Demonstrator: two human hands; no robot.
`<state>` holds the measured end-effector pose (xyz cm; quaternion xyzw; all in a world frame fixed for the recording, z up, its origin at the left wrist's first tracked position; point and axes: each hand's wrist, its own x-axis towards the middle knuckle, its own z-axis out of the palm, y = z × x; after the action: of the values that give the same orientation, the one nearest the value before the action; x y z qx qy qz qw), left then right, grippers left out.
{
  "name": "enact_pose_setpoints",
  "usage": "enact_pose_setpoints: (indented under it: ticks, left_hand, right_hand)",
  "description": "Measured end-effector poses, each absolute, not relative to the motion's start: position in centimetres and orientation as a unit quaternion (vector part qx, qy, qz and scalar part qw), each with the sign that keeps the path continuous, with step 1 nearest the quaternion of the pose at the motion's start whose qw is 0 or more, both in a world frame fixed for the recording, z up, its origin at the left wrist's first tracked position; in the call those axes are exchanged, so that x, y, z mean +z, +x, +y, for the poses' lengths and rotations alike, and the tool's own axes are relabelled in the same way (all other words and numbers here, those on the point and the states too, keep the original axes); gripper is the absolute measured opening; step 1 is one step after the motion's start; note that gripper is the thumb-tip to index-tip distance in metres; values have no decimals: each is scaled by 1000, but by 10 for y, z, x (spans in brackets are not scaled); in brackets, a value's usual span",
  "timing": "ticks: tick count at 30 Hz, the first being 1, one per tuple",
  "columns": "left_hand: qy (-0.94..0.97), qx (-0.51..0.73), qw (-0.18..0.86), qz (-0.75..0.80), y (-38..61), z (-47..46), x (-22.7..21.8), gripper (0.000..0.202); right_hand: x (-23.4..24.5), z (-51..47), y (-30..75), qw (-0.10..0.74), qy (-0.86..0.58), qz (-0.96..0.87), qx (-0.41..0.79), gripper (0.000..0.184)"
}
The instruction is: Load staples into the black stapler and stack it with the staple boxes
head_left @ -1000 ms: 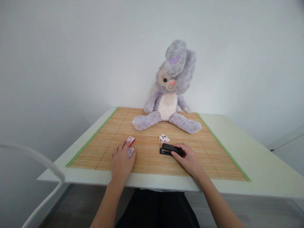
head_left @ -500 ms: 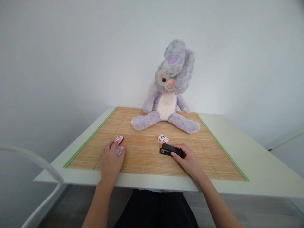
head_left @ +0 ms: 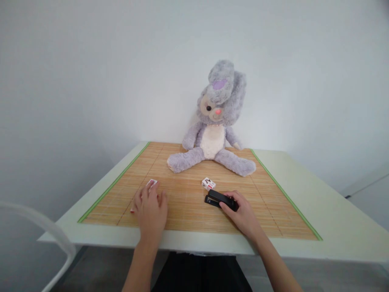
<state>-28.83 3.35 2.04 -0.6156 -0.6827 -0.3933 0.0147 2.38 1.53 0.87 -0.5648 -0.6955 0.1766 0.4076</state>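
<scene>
Pinned under the flat left hand (head_left: 150,209), the red-and-white cardboard box (head_left: 152,182) is being dragged leftwards, away from the black plastic stapler (head_left: 219,198) clasped in the right hand (head_left: 242,213)

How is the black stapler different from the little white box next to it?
The stapler is black, long and low; the little box is white with red print, short and blocky. The right hand holds the stapler; nothing touches the box. Both lie on the bamboo mat.
</scene>
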Motion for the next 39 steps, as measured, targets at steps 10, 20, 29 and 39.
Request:
enact_pose_setpoints:
  ticks: [10,20,29,39]
  left_hand:
    - [-812,-321,-102,-476,-179,64,32,42]
    - [-767,-297,-47,-567,-237,84,29,14]
    - [-755,-272,-22,-596,-328,82,28,41]
    - [-678,-353,-13,-644,-375,69,6,32]
  right_hand:
    - [-3,2,36,413,-627,-641,159,25]
    - [-11,4,43,394,-644,-632,174,28]
    - [-8,3,36,383,-636,-650,163,30]
    - [8,-15,14,345,-598,-692,211,27]
